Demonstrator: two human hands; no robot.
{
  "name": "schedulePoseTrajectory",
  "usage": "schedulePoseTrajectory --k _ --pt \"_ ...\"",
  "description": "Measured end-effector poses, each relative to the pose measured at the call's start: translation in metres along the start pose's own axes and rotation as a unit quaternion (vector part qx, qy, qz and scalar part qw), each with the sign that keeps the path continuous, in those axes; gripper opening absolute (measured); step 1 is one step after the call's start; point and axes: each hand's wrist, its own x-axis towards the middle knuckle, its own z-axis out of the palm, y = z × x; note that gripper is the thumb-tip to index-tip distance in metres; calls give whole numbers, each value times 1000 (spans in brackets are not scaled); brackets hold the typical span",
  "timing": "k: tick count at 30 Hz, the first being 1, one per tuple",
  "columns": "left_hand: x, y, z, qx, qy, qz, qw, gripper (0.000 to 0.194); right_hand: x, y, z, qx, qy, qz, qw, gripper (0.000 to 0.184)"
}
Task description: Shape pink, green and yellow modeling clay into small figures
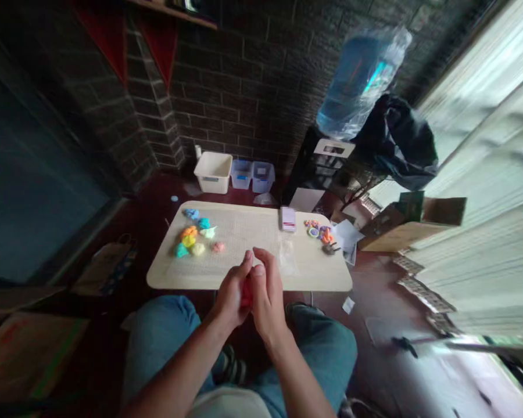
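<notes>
Three bins [242, 183] beyond cupped red lump [246, 294]

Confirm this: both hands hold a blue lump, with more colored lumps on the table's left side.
Wrong color: the head view shows the lump between the left hand and right hand is red. The colored lumps are indeed on the left side of the table.
</notes>
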Motion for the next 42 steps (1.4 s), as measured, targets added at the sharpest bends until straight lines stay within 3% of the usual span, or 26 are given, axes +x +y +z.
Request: schedulePoseTrajectory --k 6,12,15,21,26,31,36,39,42 --pt "3 2 2 33 -18 56 998 66 -3 -1 3 11 21 7 1000 36" --pt "3 -4 8 91 -14 219 971 39 5 4 12 -2 68 -31 997 40" --pt "6 -5 11 51 -6 258 965 44 3 5 19 9 70 -4 997 44" --pt "7 -3 13 72 4 321 944 48 -2 -2 23 67 86 23 994 22" --pt "-4 -13 13 102 -24 299 948 41 7 -2 13 157 133 52 977 30" --pt "-8 -18 10 91 -52 269 957 35 16 10 1 296 138 116 938 45" --pt "-8 -18 3 130 -46 248 959 29 20 16 -4 349 144 138 916 56" --pt "-8 -18 4 100 -58 201 973 29 17 14 -4 307 116 142 934 58" --pt "-7 -16 9 -23 -97 95 991 37 12 9 -4 151 65 82 983 56"
